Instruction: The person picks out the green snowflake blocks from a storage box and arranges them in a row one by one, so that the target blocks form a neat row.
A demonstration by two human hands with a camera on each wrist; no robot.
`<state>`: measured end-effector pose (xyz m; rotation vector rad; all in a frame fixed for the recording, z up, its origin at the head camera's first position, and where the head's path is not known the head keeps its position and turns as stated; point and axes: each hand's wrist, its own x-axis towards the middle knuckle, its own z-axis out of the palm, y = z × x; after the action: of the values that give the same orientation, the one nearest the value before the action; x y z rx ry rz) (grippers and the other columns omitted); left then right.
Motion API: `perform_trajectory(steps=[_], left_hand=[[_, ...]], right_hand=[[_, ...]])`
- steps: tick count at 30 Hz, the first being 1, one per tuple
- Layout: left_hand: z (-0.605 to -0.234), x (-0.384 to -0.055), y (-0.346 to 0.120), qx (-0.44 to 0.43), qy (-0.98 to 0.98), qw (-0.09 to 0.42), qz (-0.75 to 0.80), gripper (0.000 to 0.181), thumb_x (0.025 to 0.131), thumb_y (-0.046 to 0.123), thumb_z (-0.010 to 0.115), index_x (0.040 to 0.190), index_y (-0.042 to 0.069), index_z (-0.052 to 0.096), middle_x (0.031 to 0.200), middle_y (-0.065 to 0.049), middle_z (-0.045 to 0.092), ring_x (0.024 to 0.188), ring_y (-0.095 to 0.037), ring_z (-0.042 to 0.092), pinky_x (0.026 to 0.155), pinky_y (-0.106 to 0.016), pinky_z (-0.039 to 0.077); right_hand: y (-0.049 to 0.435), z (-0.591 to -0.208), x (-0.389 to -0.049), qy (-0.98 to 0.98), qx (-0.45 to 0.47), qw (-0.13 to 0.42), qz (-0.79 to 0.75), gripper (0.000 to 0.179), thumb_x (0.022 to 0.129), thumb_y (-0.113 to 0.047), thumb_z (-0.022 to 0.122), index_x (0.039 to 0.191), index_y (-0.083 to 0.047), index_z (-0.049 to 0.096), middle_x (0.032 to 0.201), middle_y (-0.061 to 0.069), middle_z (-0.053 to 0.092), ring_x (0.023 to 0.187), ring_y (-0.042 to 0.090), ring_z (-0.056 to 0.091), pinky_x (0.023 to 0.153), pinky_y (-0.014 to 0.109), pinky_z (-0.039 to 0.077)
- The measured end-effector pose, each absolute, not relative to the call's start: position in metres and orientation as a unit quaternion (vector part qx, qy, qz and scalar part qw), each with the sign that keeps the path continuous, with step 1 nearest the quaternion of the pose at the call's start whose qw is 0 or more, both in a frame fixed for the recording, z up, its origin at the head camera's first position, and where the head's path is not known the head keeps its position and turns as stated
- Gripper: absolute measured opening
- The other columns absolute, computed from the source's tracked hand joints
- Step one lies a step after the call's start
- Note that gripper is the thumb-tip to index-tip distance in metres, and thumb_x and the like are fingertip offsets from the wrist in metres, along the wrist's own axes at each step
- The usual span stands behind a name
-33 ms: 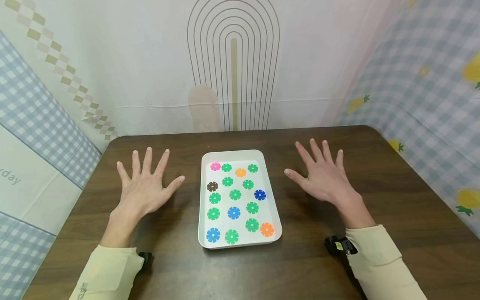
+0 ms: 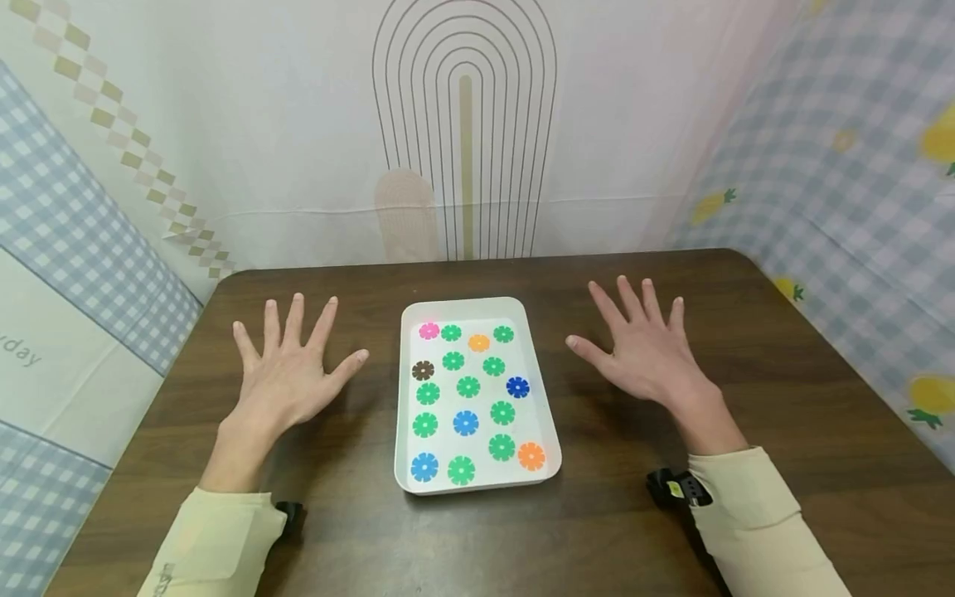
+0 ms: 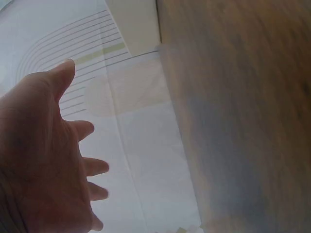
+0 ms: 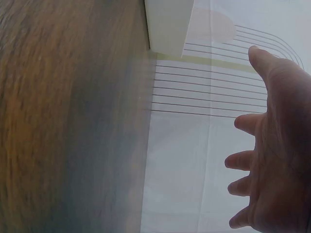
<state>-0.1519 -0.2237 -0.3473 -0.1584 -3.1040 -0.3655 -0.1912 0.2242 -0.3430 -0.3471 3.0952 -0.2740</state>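
Note:
A white rectangular tray (image 2: 477, 484) stands mid-table, with several flat, notched plastic discs spread over its floor. Most are green, like this green disc (image 2: 467, 387); among the others are a pink disc (image 2: 429, 331), a brown disc (image 2: 423, 371), a dark blue disc (image 2: 518, 387) and an orange disc (image 2: 531, 456). To the left of the tray, my left hand (image 2: 283, 385) is held palm down with fingers spread, touching nothing. My right hand (image 2: 645, 356) mirrors it on the other side, also spread and apart from the tray. Both wrist views show the palms bare and raised above the table.
The brown wooden table (image 2: 597, 539) has rounded far corners. Behind it hangs a pale curtain (image 2: 298, 166) with arch lines, and a checked cloth with yellow fruit (image 2: 843, 232) hangs at the right. Dark bands with small devices circle both wrists.

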Motion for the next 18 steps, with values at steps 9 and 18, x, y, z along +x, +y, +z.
perform_trajectory(steps=[9,18], left_hand=[[-0.333,-0.145,-0.216,-0.072,-0.984,-0.004,-0.165,0.094,0.102,0.077,0.038,0.172,0.024,0.005,0.176,-0.025,0.007,0.161,-0.055,0.002,0.121,-0.080,-0.006],[-0.324,-0.141,-0.204,-0.108,-0.936,-0.028,-0.334,0.059,0.105,0.047,0.063,0.155,0.018,0.053,0.130,-0.014,0.073,0.116,-0.036,0.070,0.093,-0.052,0.057]], right_hand=[[0.225,-0.339,-0.190,0.986,-0.121,-0.001,-0.111,0.096,0.100,-0.080,0.038,0.171,-0.022,0.011,0.176,0.025,0.006,0.161,0.055,-0.003,0.119,0.083,-0.005],[0.218,-0.334,-0.186,0.964,-0.145,-0.120,-0.190,0.069,0.104,-0.051,0.062,0.159,-0.012,0.047,0.160,0.022,0.048,0.150,0.047,0.039,0.115,0.074,0.035]])
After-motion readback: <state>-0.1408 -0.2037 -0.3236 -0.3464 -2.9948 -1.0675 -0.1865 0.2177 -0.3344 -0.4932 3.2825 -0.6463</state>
